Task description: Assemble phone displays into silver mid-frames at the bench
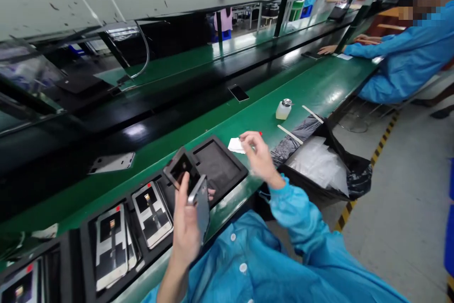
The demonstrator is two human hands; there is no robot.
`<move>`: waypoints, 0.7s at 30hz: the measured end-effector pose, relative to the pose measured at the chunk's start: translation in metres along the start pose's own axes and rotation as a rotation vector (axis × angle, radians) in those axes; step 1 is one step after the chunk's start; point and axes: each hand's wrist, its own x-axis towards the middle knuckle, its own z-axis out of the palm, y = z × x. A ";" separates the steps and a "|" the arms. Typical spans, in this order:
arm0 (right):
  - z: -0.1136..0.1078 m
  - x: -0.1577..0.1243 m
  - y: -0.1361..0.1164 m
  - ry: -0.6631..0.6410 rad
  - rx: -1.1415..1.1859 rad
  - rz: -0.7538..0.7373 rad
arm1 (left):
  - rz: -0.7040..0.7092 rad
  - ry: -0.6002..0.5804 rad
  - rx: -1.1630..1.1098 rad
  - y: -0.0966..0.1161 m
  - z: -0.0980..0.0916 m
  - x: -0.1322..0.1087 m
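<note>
My left hand (pixel 187 227) is closed round two phone-sized pieces above a black foam tray (pixel 232 187). One, a dark glossy panel (pixel 182 170), tilts up behind my extended finger. The other, a silver-edged phone piece (pixel 202 206), stands on edge nearer my body. My right hand (pixel 261 157) is over the green bench with its fingers bent together. At its fingertips lies a small white piece of cloth or paper (pixel 235 145); whether they pinch it is unclear. A small red tip shows just behind them. White-framed phone panels (pixel 152 215) with ribbon cables lie in the tray's left part.
More phone panels (pixel 111 246) sit further left. A pump bottle (pixel 283 109) stands on the green bench (pixel 315 83). An open black bag (pixel 319 166) of clear plastic hangs at its edge. Two phone pieces lie on the dark central strip. A co-worker (pixel 407 52) sits at right.
</note>
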 end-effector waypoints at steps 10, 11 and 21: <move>-0.072 0.088 0.145 -0.057 -0.508 0.265 | -0.210 0.009 -0.404 0.004 -0.010 -0.004; -0.073 0.087 0.149 -0.063 -0.549 0.261 | -0.231 -0.026 -0.440 0.001 -0.013 -0.004; -0.072 0.060 0.143 0.007 -0.822 0.232 | -0.226 -0.295 -0.982 0.050 -0.006 0.004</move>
